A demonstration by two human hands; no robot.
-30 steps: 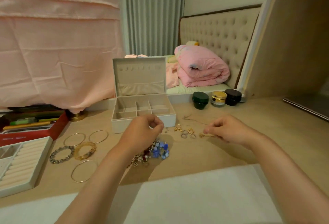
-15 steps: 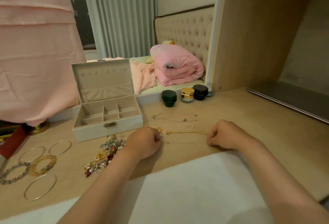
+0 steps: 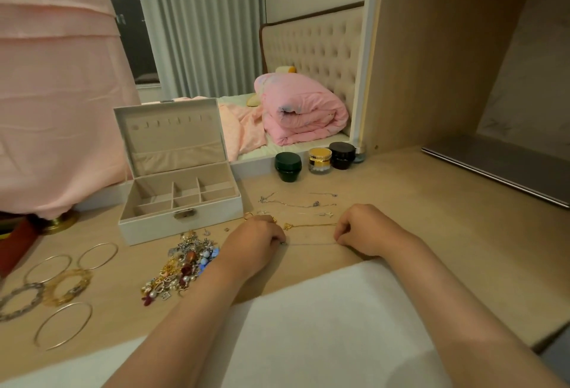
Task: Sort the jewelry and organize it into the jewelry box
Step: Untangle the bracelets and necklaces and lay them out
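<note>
While bed [image 3: 311,48] shows beyond desk [image 3: 416,218], left hand [image 3: 254,244] and right hand [image 3: 365,230] pinch a chain [image 3: 311,244].

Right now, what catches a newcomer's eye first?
At centre, the left hand and right hand pinch the ends of a fine thin chain stretched flat on the wooden desk. Left of them, a tangled heap of colourful beaded jewelry lies in front of the open cream compartmented jewelry box.
</note>
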